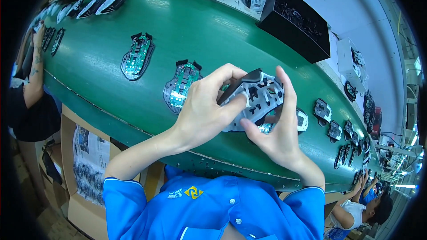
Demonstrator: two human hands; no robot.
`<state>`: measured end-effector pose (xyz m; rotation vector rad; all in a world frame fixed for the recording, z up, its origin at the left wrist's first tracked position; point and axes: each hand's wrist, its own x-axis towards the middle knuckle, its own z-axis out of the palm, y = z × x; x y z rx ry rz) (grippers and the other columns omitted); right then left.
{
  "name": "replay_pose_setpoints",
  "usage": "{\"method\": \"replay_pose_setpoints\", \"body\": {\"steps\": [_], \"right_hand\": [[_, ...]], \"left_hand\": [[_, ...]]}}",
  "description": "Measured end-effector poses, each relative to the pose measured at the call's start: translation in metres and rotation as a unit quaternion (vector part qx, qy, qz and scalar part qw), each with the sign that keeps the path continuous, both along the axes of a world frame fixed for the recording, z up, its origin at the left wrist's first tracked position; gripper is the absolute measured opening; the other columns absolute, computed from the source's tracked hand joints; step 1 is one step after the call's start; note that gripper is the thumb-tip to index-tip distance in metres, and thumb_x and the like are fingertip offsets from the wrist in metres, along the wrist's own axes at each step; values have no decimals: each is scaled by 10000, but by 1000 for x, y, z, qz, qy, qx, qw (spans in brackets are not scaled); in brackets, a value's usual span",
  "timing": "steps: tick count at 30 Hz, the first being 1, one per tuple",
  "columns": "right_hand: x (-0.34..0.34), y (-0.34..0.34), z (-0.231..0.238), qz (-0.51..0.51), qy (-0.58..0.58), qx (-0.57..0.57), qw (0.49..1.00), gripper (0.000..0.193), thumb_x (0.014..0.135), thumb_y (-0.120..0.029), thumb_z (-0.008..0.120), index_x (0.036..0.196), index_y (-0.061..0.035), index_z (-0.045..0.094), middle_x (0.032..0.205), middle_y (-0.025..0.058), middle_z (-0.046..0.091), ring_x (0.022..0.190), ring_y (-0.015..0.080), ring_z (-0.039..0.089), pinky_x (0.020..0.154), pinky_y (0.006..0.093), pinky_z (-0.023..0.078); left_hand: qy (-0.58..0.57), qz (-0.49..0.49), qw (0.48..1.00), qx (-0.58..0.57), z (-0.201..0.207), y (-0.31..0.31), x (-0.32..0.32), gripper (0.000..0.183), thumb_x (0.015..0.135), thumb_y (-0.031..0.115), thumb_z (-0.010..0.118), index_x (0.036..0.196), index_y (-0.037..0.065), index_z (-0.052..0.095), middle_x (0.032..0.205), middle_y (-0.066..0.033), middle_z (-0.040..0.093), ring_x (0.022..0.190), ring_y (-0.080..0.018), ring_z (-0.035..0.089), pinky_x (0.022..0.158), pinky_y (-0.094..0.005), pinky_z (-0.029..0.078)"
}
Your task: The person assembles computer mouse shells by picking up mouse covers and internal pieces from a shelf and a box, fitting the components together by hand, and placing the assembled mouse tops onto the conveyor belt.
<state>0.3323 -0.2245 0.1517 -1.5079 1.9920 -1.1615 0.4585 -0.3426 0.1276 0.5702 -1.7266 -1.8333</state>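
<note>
Above the green belt I hold a computer mouse's top shell [262,100], its pale ribbed inside turned toward me and a dark edge along its upper left. My left hand [202,109] grips the shell's left side, thumb pressed against the inside. My right hand [280,133] closes on its right side, with the index finger up along the edge and the thumb at the lower rim. Left of my left hand lies a mouse base with a green circuit board [184,82]. Farther left is another such mouse base [138,57]. Part of a board below the shell is mostly hidden by my hands.
The green belt [213,22] curves across. A black bin [296,24] of small dark parts stands beyond it. Mouse parts [322,111] line the right, white-and-black shells [111,3] the far left. An open carton [91,160] stands below left. Other people work at both ends.
</note>
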Motion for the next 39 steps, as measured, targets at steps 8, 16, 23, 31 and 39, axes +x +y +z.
{"method": "replay_pose_setpoints", "body": {"steps": [8, 16, 23, 31, 39], "right_hand": [[8, 4, -16, -40, 29, -110, 993, 831, 688, 13, 696, 1398, -1, 263, 1209, 171, 477, 1015, 239, 580, 827, 316, 497], [12, 5, 1, -22, -40, -57, 997, 756, 691, 74, 615, 1378, -17, 311, 1245, 81, 411, 1095, 146, 463, 954, 304, 410], [13, 8, -13, -50, -73, -103, 991, 718, 697, 75, 662, 1339, -4, 350, 1240, 109, 437, 1090, 181, 497, 924, 304, 438], [8, 3, -16, -53, -127, -114, 984, 690, 718, 79, 619, 1342, -12, 339, 1223, 111, 450, 1076, 169, 511, 924, 307, 440], [-35, -28, 6, 2, -73, -72, 995, 645, 663, -16, 630, 1285, -77, 471, 1254, 87, 491, 1116, 210, 505, 856, 309, 475]], "left_hand": [[39, 18, 999, -23, 2, 15, 5, 363, 783, 29, 567, 1138, -33, 527, 1077, -123, 499, 864, -197, 617, 670, -287, 533], [-39, 25, 991, -129, 9, 21, 23, 498, 693, 42, 627, 1165, -64, 508, 961, -191, 593, 862, -282, 631, 744, -357, 516], [1, 59, 968, -243, -2, 25, 16, 496, 730, 43, 623, 1199, -10, 471, 1015, -195, 570, 901, -356, 601, 734, -410, 509], [-31, 42, 969, -242, -8, 24, 6, 543, 725, 43, 628, 1234, -22, 448, 1079, -195, 558, 948, -341, 603, 788, -385, 507], [-158, -103, 976, -110, 31, -22, 23, 802, 697, 112, 719, 1393, 61, 324, 1173, -148, 524, 906, -226, 621, 715, -307, 519]]}}
